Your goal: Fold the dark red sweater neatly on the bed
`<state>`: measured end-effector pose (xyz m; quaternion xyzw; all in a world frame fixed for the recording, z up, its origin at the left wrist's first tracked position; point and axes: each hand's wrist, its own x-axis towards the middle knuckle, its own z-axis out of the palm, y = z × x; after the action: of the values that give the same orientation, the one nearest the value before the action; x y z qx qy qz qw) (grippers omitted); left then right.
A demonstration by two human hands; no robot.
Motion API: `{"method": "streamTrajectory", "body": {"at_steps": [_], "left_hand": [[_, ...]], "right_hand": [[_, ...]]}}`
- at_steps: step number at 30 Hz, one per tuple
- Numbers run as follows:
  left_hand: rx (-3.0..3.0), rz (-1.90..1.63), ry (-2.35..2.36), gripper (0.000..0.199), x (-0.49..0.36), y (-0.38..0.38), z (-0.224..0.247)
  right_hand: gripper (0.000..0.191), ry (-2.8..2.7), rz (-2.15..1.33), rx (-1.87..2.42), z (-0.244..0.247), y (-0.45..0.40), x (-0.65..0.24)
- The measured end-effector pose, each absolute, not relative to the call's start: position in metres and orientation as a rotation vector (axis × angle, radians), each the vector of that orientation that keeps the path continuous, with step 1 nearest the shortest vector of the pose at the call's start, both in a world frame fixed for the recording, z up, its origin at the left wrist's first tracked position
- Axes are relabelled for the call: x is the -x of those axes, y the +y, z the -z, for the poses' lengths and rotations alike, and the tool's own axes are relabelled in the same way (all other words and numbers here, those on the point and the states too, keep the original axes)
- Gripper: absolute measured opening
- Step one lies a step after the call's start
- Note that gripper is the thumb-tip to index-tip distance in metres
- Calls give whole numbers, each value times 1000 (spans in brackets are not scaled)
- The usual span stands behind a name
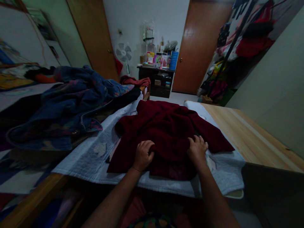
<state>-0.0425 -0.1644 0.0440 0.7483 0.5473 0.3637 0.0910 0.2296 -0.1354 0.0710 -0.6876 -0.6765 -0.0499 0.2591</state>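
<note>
A dark red long-sleeved garment (166,126), perhaps a jacket, lies spread and wrinkled on a pale quilted cloth (82,163). One sleeve reaches out to the right. My left hand (144,155) rests at the garment's near left part, fingers curled and thumb bent in over a fold of it. On the near right part, my right hand (197,149) pinches the fabric, its fingertips pointing away from me. Between the two hands the fabric bunches slightly. Folds and dim light hide the fingertips in part.
A heap of clothes with a blue floral denim jacket (78,95) lies at left. To the right runs a light wooden board (247,126). At the back stand a white fan (123,53), a dark shelf (156,88) and a brown door (197,47). Clothes (255,46) hang at upper right.
</note>
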Motion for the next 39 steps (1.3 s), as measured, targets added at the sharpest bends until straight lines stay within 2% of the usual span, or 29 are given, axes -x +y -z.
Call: {"method": "streamTrajectory", "body": {"at_steps": [2, 4, 8, 11, 15, 21, 27, 32, 36, 39], "left_hand": [[-2271, -1080, 1590, 38, 41, -167, -46], [-2325, -1068, 1543, 43, 39, -169, -47], [-2290, -986, 1507, 28, 40, -167, -48], [-2248, -912, 1480, 17, 43, -158, -53], [-2265, -983, 1578, 23, 45, -140, -73], [-2073, -1093, 1736, 31, 39, -120, -103], [-2212, -1006, 1686, 39, 63, -96, -124], [-2121, -1247, 1679, 37, 92, -79, -140], [-2121, -1453, 1697, 28, 93, -73, -141], [-2262, -1330, 1845, 25, 89, -69, -123]], "right_hand": [[59, -1975, 130, 1717, -76, -143, -210], [66, -2194, -18, 1502, -81, -151, -193], [48, -2453, -405, 1255, -81, -167, -173], [44, -2435, -490, 1285, -72, -170, -172], [19, -2293, -518, 1351, -69, -153, -180], [15, -1892, -615, 1362, -91, -103, -186], [13, -1585, -329, 1343, -117, -67, -184], [14, -1375, -94, 1330, -121, -57, -184], [19, -1398, 11, 1290, -110, -64, -178], [24, -1584, -54, 1355, -86, -67, -177]]}}
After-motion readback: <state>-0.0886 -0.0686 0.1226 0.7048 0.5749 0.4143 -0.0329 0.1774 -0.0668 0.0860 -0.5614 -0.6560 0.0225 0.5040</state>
